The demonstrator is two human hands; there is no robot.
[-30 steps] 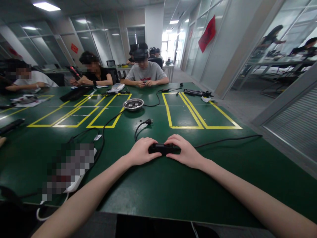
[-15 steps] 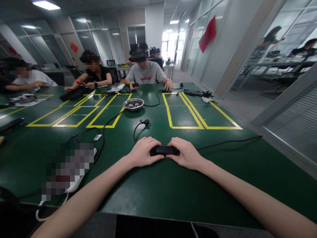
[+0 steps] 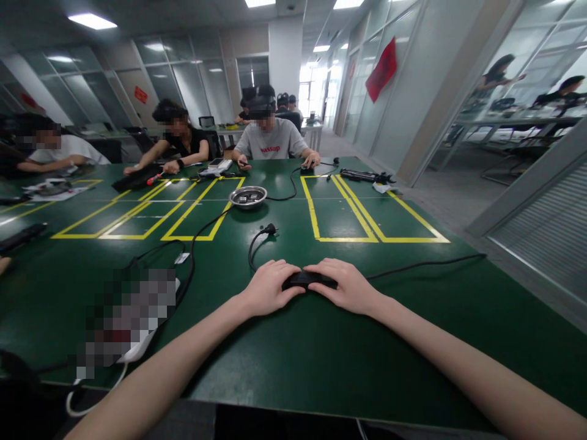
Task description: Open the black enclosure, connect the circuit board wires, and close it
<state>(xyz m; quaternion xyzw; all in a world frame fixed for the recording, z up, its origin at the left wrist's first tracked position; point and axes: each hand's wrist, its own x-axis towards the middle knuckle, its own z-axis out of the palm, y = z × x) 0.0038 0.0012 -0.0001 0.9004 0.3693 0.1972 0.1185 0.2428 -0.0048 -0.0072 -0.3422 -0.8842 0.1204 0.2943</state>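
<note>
A black power adapter (image 3: 306,280) lies level just above or on the green table (image 3: 302,360); I cannot tell if it touches. My left hand (image 3: 270,288) grips its left end, thumb in front and fingers behind. On the opposite end, my right hand (image 3: 351,284) holds it the same way, and both hands cover its ends. A short black cord curves out behind my left hand to a black plug (image 3: 270,230). From beside my right hand a thin black cable (image 3: 431,263) runs off towards the table's right edge.
A metal bowl (image 3: 247,206) with small metal parts stands beyond the plug. At left lies a white power strip (image 3: 149,342), partly blurred out, with cables around it. Yellow tape (image 3: 346,239) marks rectangles. A folded black tripod-like thing (image 3: 364,175) lies far right. Co-workers sit across the table.
My hands stay on the adapter, with slight shifts of the fingers. The scene sits slightly lower in view. Across the table, the grey-shirted co-worker's hands have moved apart.
</note>
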